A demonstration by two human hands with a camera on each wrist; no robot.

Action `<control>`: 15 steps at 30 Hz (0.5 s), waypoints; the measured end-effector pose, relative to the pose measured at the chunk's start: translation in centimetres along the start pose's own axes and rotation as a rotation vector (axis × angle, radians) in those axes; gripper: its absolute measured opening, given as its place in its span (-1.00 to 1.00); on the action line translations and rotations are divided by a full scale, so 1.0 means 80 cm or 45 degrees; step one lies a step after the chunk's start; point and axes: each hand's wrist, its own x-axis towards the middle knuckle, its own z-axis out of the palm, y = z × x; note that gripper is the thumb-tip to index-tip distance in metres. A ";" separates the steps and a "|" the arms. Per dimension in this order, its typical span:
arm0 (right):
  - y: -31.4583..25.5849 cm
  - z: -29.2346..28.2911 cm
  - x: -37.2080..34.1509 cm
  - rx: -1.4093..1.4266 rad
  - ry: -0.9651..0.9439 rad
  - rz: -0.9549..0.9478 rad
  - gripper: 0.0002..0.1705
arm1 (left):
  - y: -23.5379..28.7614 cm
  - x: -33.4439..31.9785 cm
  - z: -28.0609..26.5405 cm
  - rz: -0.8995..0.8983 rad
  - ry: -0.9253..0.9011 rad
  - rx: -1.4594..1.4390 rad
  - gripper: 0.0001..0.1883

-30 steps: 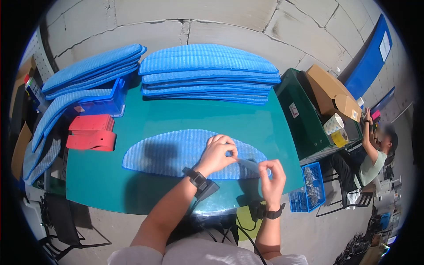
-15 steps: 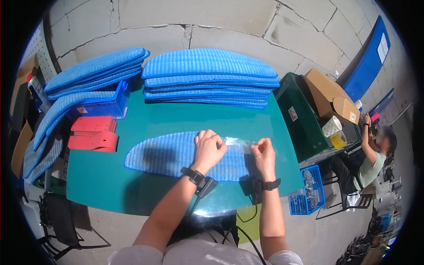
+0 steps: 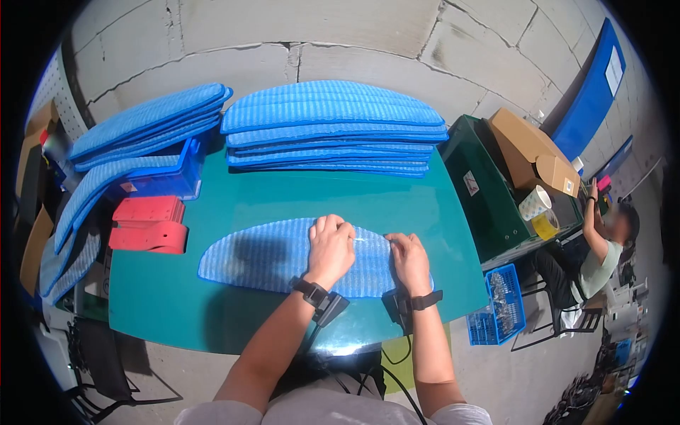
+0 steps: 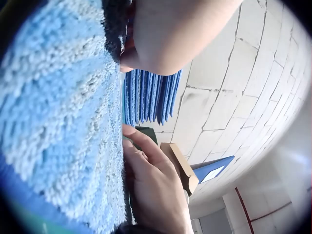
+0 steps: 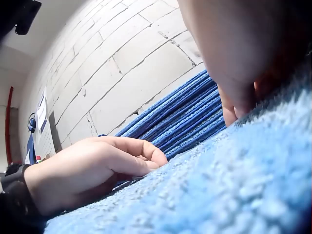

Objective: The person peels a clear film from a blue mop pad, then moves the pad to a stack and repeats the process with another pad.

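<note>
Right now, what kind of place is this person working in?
Probably a workshop or packing room, though I can't be sure. A blue pad lies on a green worktable, a stack of similar pads sits behind it, and the wall is bare blocks.

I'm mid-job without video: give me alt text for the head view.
A person's left grip and right grip touch a half-moon-shaped, blue-striped fabric pad lying on a green tabletop. Behind it lies a stack of similar blue pads; red, strap-like pieces lie to its left.
</note>
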 end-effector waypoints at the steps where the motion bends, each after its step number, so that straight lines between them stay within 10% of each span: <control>1: 0.001 0.001 0.000 -0.002 -0.002 -0.020 -0.77 | 0.000 0.000 0.000 0.004 -0.008 0.005 -0.82; 15: -0.006 -0.011 -0.011 0.063 -0.033 0.003 -0.80 | 0.005 -0.025 -0.015 -0.007 -0.169 0.076 -0.79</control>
